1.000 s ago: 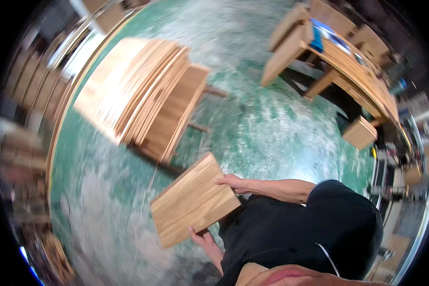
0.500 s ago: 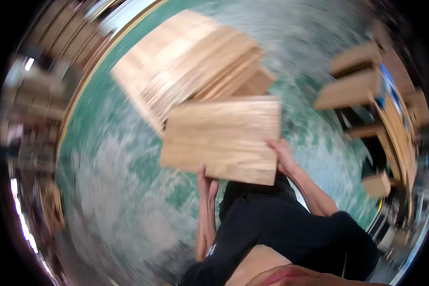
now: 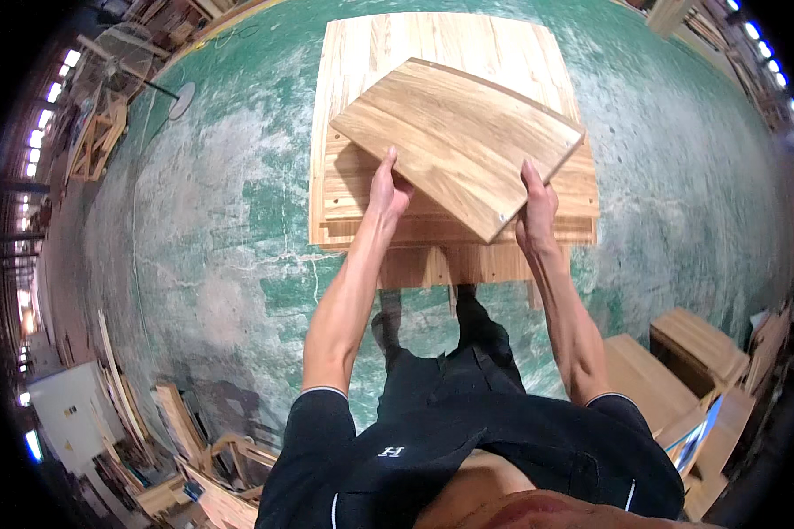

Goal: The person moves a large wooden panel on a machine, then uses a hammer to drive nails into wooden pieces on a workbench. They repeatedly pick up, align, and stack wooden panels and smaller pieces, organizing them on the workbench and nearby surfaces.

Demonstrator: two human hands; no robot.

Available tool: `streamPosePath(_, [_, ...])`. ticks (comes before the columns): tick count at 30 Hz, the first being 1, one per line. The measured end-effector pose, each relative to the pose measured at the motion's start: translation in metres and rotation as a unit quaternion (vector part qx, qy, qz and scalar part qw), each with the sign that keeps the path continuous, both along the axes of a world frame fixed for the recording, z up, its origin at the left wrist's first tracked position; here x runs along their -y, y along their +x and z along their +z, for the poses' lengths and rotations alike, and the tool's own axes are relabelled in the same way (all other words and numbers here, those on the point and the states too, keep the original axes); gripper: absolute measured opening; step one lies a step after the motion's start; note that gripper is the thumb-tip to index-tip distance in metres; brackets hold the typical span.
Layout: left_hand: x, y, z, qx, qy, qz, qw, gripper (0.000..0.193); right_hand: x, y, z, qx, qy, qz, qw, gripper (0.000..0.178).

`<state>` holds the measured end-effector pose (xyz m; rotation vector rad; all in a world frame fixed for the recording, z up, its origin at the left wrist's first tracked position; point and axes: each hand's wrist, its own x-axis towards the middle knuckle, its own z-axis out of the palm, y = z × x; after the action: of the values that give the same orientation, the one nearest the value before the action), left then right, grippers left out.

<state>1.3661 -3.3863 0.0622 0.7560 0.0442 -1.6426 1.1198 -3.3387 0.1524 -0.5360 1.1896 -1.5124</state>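
A rectangular wooden panel (image 3: 459,137) is held tilted in front of me, its corners turned away from the stack beneath. My left hand (image 3: 390,188) grips its near left edge, thumb on top and the other fingers mostly hidden under it. At the near right end my right hand (image 3: 536,204) is closed on the short edge, thumb over the face. Below and beyond lies a stack of larger wooden panels (image 3: 362,48), with small dark holes near some edges. Whether the held panel touches the stack cannot be told.
Green, worn floor (image 3: 212,238) surrounds the stack. A standing fan (image 3: 119,66) is at the far left. Wooden boxes (image 3: 699,346) stand at the near right. Timber frames and strips (image 3: 185,423) and a pale cabinet (image 3: 72,414) are at the near left.
My body has turned, so the stack now lies straight ahead. The held panel has moved forward over the stack and rotated, with both hands still on it.
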Motion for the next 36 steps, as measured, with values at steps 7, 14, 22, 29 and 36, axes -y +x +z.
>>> streamPosePath(7, [0.136,-0.001,-0.057,0.012,0.034,0.115,0.993,0.028,0.213,-0.014,-0.046,-0.08,0.058,0.158,0.983,0.06])
streamPosePath(14, [0.018,-0.041,-0.055,0.208,0.088,-0.185,0.956,0.035,0.351,-0.093,-0.111,-0.087,0.099,0.356,0.925,0.062])
streamPosePath(22, [-0.361,-0.006,-0.079,0.31,0.414,-0.102,0.85,0.012,0.46,-0.184,-0.175,-0.294,0.206,0.469,0.807,0.058])
streamPosePath(29, [-0.506,-0.079,-0.065,0.24,0.538,-0.041,0.807,0.01,0.354,-0.139,-0.226,-0.671,0.063,0.286,0.682,0.069])
streamPosePath(36, [-0.476,-0.065,-0.097,0.298,0.416,0.003,0.859,0.01,0.307,-0.129,-0.222,-0.733,0.037,0.175,0.657,0.065])
